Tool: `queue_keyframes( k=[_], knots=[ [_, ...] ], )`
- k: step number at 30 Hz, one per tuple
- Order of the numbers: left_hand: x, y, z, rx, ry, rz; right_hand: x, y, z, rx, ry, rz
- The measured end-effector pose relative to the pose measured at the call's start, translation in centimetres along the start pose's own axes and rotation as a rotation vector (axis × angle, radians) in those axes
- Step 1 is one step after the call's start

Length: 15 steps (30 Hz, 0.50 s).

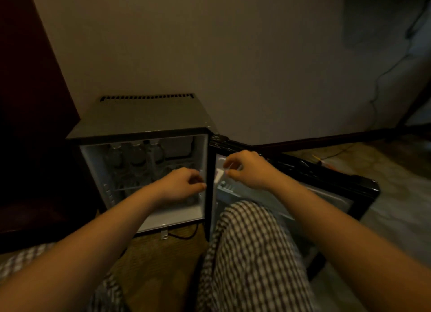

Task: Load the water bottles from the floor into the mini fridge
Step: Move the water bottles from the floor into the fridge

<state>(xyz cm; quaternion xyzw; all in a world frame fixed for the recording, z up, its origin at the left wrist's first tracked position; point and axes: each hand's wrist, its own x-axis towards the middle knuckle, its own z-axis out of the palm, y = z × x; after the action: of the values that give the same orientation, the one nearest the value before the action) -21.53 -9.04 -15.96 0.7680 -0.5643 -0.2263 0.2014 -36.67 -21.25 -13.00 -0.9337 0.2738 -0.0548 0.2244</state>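
The black mini fridge [140, 125] stands open on the floor against the wall, its door [326, 174] swung out to the right. Several clear water bottles [137, 155] stand on the upper shelf at the back left. My left hand [184, 183] hovers in front of the fridge interior, close to its right wall, fingers curled downward. My right hand [247, 169] hangs over the inner side of the door, fingers curled too. The dim, blurred picture hides whether either hand holds anything. No bottle shows on the floor.
My knee in checked trousers [251, 253] rises between the fridge and the door. Dark wooden furniture [30, 125] stands just left of the fridge. A cable [186, 236] lies under the fridge front. Patterned carpet [396, 206] spreads to the right, with a skirting board along the wall.
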Motion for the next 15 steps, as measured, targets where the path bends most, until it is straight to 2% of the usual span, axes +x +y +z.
queue_keyframes(
  k=[7,15],
  knots=[
    [-1.4,11.3,4.3,-0.075,-0.078,0.159,-10.1,5.7,-4.0,-0.073,0.051,0.155],
    [-0.7,18.1,13.7,-0.073,-0.198,0.325,-20.6,14.0,-3.3,0.001,0.024,0.352]
  ],
)
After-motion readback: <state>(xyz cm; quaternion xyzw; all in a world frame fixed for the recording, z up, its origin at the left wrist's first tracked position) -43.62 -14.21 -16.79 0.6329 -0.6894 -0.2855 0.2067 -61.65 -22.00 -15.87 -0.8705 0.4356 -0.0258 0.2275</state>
